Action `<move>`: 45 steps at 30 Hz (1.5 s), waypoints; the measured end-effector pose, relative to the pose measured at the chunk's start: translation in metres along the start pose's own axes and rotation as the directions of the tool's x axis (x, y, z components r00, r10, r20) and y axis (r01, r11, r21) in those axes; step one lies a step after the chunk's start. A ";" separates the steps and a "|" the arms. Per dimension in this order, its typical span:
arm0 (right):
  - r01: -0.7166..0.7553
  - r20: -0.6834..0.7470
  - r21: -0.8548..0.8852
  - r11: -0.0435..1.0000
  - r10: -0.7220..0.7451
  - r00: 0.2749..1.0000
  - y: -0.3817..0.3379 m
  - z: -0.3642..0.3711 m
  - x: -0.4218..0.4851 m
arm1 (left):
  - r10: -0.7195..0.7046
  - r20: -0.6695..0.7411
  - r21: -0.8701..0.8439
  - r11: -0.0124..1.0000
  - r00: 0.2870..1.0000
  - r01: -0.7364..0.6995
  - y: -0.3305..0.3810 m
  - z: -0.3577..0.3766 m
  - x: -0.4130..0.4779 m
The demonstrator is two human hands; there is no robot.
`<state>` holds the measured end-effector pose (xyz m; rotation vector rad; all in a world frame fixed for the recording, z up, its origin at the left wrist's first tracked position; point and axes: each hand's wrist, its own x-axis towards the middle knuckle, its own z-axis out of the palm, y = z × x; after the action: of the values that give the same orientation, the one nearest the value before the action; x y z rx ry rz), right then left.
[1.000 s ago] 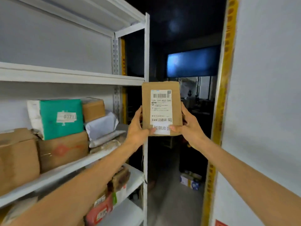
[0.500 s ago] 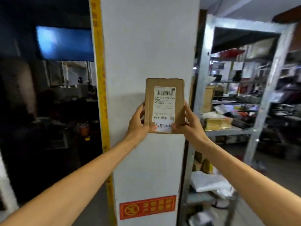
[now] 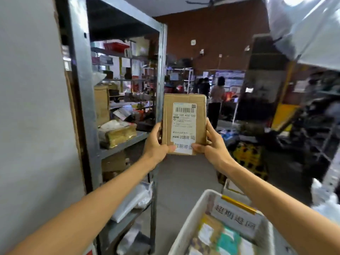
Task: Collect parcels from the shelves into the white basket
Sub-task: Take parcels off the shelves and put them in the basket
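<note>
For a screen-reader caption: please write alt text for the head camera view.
The left hand and right hand hold a cardboard parcel upright, shipping label facing the camera. A white basket holding parcels sits lower right; metal shelves stand left.

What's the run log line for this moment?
parcel: upright, label facing camera | left hand: holds lower left | right hand: holds lower right | white basket: below, parcel not yet in

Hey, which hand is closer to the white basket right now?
Right. The right hand grips the parcel by its right edge, up above the white basket; the left hand grips its left edge, over toward the metal shelf.
</note>
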<state>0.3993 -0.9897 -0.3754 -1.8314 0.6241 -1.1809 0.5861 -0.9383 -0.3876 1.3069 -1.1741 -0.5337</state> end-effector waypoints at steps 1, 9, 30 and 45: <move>-0.014 -0.045 -0.023 1.000 0.013 0.999 0.002 -0.009 -0.001 | 0.007 0.048 -0.011 1.000 0.999 -0.007 -0.001 0.011 0.009; -0.174 -0.335 -0.129 0.976 0.122 0.934 0.031 -0.056 -0.022 | 0.063 0.334 -0.124 0.992 0.941 -0.022 -0.027 0.091 0.038; -0.621 -0.530 0.052 0.782 0.549 0.647 0.272 -0.147 -0.118 | -0.263 0.645 0.005 0.940 0.718 0.340 -0.226 0.286 0.014; -0.858 -0.511 0.196 0.474 0.797 0.323 0.438 -0.092 -0.164 | -0.573 0.679 0.269 0.776 0.459 0.571 -0.424 0.309 -0.010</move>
<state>0.2614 -1.1259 -0.8110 -0.8752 1.7615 -0.8761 0.4351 -1.1769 -0.8302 1.5386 -1.3332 -1.7121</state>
